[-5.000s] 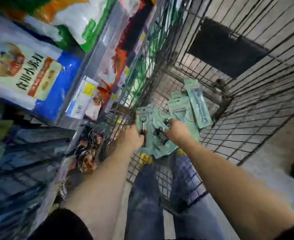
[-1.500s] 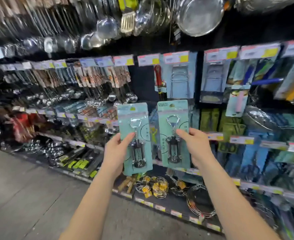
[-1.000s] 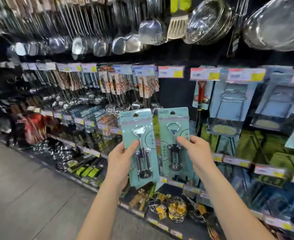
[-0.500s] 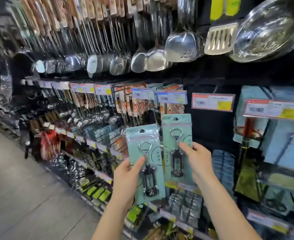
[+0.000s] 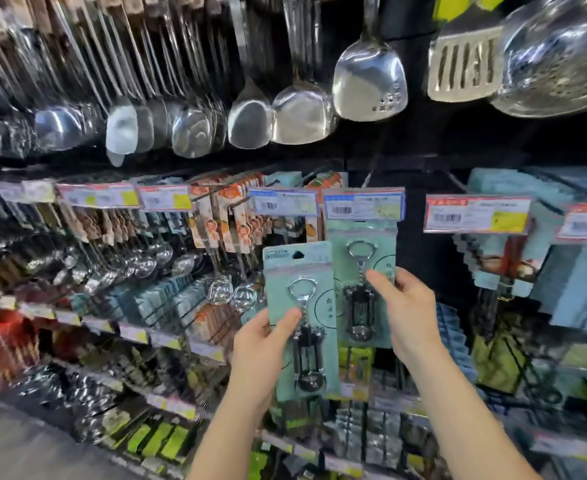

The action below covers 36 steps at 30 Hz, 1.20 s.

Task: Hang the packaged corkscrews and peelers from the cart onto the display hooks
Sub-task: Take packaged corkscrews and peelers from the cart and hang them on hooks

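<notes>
Both hands (image 5: 260, 344) (image 5: 406, 310) grip teal-carded corkscrews (image 5: 302, 320) (image 5: 361, 285), upright.

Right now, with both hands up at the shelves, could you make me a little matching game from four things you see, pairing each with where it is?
Things:
1. teal-carded corkscrew pack in the left hand
2. teal-carded corkscrew pack in the right hand
3. shiny steel slotted turner
4. red-edged price tag with a yellow patch

Places:
A. raised just under a blue-edged price tag
B. hanging in the top row, upper right
C. on the rail to the right of both packs
D. held lower, its hang hole free

Pairs: 1-D, 2-A, 3-B, 4-C
</notes>
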Motion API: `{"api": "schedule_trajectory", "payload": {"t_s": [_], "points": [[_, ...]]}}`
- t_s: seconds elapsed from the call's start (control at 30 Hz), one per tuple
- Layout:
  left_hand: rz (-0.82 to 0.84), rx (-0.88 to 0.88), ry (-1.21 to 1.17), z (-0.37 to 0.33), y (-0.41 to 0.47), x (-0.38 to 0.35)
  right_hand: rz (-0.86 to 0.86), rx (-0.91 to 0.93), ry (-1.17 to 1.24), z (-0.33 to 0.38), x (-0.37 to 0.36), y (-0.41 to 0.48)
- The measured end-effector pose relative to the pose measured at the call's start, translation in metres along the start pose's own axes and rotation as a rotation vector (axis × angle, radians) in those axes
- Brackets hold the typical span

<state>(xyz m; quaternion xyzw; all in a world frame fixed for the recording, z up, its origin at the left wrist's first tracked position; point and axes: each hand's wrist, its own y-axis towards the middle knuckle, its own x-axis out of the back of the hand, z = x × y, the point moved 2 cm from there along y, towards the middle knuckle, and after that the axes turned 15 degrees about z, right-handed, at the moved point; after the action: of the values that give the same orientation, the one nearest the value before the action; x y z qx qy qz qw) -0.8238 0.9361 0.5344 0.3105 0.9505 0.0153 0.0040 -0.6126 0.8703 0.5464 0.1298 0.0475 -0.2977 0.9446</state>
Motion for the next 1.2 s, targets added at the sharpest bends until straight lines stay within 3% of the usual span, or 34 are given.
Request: {"api": "schedule_trajectory", "payload": {"t_s": [0.2,0.57,1.2], "points": [[0.162,-0.023,-0.011,-0.002,0.028,0.024,-0.110,0.050,-0.021,-0.002,-0.015,-0.012],[0.314,0.002,-0.060,0.002,0.050,0.034,-0.197,0.079,0.053,0.010,-0.026,-0.011],[0.283,0.015,-0.077,0.008,0.056,-0.005,-0.166,0.053,0.072,-0.002,-0.010,0.006]]}}
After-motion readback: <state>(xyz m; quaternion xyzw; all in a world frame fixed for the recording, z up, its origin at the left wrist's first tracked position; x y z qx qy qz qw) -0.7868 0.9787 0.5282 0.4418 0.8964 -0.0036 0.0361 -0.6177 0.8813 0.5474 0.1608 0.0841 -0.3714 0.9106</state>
